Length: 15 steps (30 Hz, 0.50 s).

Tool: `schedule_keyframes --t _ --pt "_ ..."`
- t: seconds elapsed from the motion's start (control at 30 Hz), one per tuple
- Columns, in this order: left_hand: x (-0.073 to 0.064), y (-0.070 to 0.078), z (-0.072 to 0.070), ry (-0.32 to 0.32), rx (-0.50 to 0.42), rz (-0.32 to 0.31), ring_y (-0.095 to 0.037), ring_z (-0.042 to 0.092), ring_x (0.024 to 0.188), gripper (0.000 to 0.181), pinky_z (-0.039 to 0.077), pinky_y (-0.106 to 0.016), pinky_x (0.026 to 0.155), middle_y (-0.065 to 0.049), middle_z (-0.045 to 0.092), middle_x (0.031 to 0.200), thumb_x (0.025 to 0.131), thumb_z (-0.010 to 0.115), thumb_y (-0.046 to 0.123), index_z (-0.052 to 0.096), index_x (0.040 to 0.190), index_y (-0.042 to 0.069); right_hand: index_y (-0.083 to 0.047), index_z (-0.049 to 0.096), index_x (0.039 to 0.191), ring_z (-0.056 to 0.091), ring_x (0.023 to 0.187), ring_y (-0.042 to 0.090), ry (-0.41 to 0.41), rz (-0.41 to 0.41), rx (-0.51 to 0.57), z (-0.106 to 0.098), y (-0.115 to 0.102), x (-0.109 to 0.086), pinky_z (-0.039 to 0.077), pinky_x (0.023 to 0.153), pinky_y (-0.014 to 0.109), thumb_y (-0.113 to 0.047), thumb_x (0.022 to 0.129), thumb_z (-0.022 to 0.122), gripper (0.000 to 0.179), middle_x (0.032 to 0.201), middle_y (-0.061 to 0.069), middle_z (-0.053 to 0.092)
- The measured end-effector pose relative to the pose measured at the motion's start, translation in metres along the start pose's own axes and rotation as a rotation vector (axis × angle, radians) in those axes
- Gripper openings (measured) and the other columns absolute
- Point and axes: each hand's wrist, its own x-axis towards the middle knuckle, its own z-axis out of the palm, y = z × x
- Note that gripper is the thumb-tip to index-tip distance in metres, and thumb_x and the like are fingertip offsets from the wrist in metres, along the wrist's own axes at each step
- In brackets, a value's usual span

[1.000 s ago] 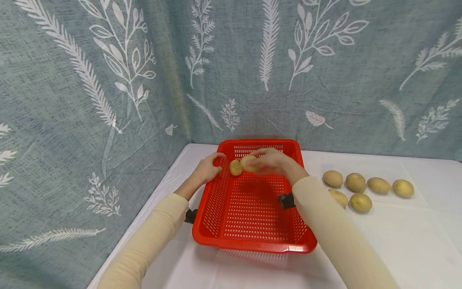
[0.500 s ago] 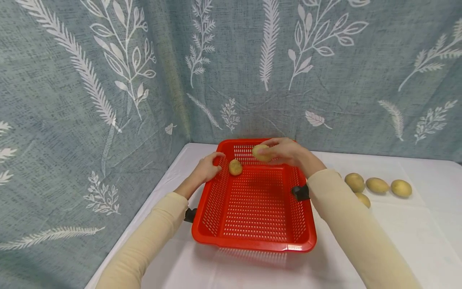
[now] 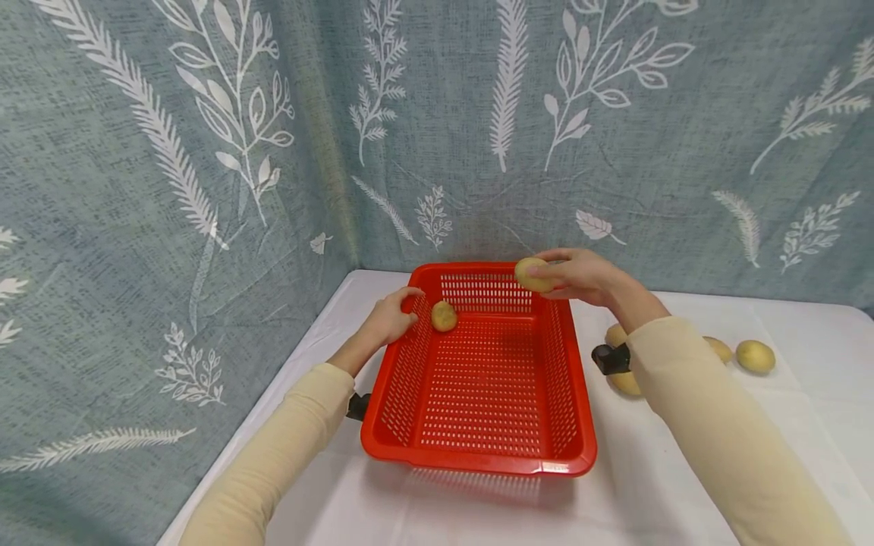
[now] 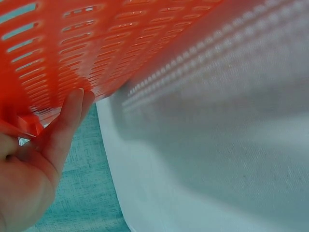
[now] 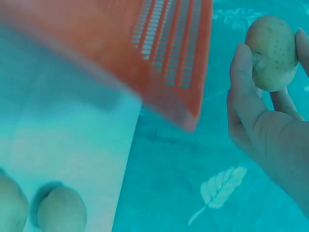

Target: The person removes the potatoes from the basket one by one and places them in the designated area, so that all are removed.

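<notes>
A red perforated plastic basket (image 3: 478,461) stands on the white-covered table. My left hand (image 3: 391,317) grips its left rim near the back; in the left wrist view, fingers (image 4: 70,113) lie along the outside of the slotted wall. Inside, a single potato (image 3: 444,316) sits at the back left. Above the back right corner of the basket, my right hand (image 3: 580,274) holds another potato (image 3: 532,274). The right wrist view shows this potato (image 5: 272,54) pinched between thumb and fingers, apart from the basket.
Several potatoes lie on the table (image 3: 765,425) right of the basket, partly hidden by my right sleeve; one potato (image 3: 755,356) shows at the far right of the group. A leaf-patterned curtain (image 3: 464,136) hangs behind the table and along its left side.
My right hand has carried its potato right and upward, from beside the potato in the basket to over the back right corner. The left hand has stayed on the rim.
</notes>
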Motion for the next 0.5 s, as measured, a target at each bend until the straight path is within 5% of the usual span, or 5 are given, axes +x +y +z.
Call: schedule_keyframes --t 0.5 --pt "0.002 0.000 0.000 -0.017 0.002 -0.013 -0.026 0.055 0.082 0.047 0.047 -0.033 0.067 -0.022 0.053 0.126 0.093 0.052 0.003 0.047 0.139 0.012 0.003 0.016 0.149 0.055 0.103 0.017 0.043 0.022 -0.010 -0.043 0.024 -0.025 0.042 0.097 0.037 -0.020 0.097 0.055 0.069 0.129 0.018 0.040"
